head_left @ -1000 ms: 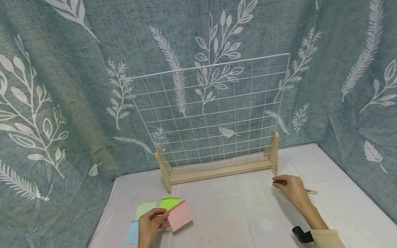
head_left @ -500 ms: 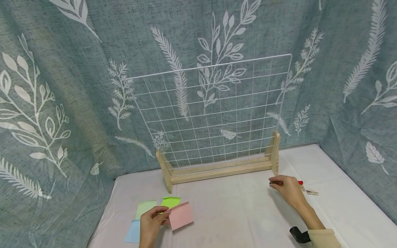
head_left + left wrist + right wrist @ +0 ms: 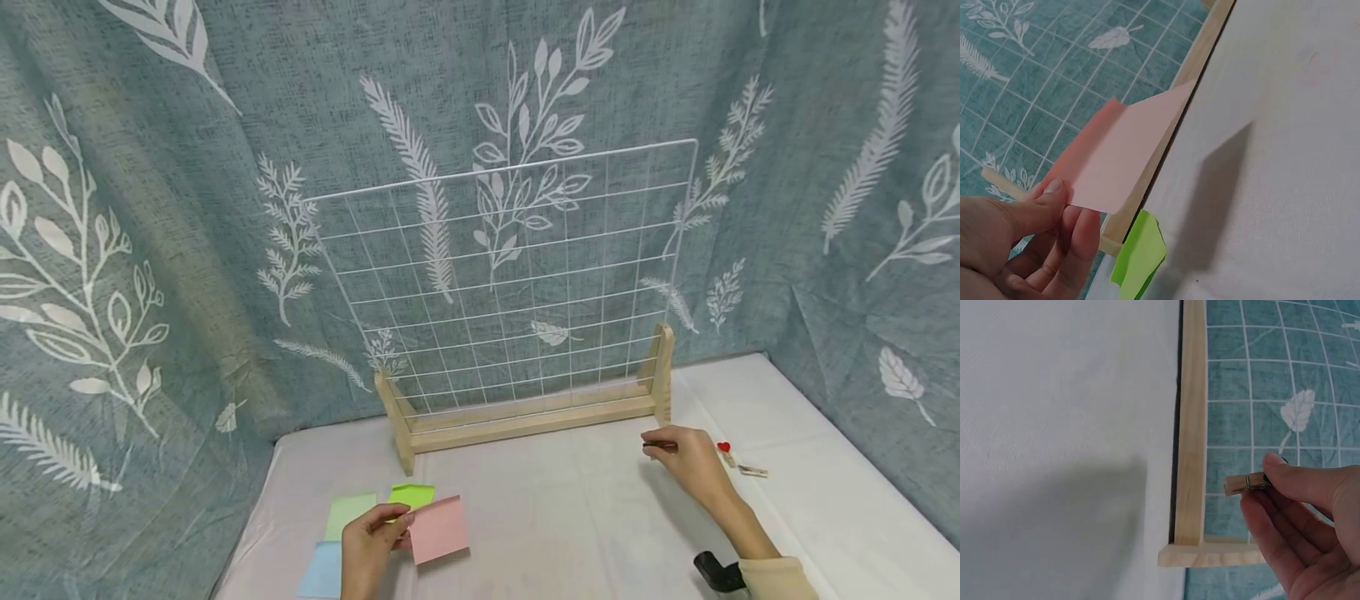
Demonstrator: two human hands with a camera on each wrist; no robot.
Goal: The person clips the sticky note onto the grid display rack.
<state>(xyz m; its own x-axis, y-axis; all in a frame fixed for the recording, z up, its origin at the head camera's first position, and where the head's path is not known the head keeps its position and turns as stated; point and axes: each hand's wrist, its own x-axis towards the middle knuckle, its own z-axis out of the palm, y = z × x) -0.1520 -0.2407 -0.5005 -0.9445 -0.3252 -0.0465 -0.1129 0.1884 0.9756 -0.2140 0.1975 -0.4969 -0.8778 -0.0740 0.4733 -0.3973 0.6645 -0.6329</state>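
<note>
Between thumb and fingers, my left hand [image 3: 371, 537] pinches a pink sticky note [image 3: 439, 530] by its left edge, above the table. In the left wrist view the pink note [image 3: 1125, 150] has a bent, darker strip along one side. A bright green sticky note [image 3: 412, 496] lies just behind that hand, with a pale green note [image 3: 348, 512] and a light blue note [image 3: 321, 571] to its left. My right hand [image 3: 690, 462] pinches a small wooden clothespin [image 3: 1244, 483] by one end, near the rack's right foot. The clothespin's far end is hidden under the thumb.
A white wire grid rack [image 3: 510, 275] stands upright at the back on a wooden base [image 3: 532, 423]. Right of my right hand lie a clothespin with a red heart [image 3: 723, 447] and a plain clothespin [image 3: 753, 472]. Patterned cloth [image 3: 150, 250] surrounds the white table [image 3: 555, 508].
My right hand has moved slightly left with its clothespin, uncovering the clothespins on the table. The left hand has shifted a little right, and the pink note has turned slightly.
</note>
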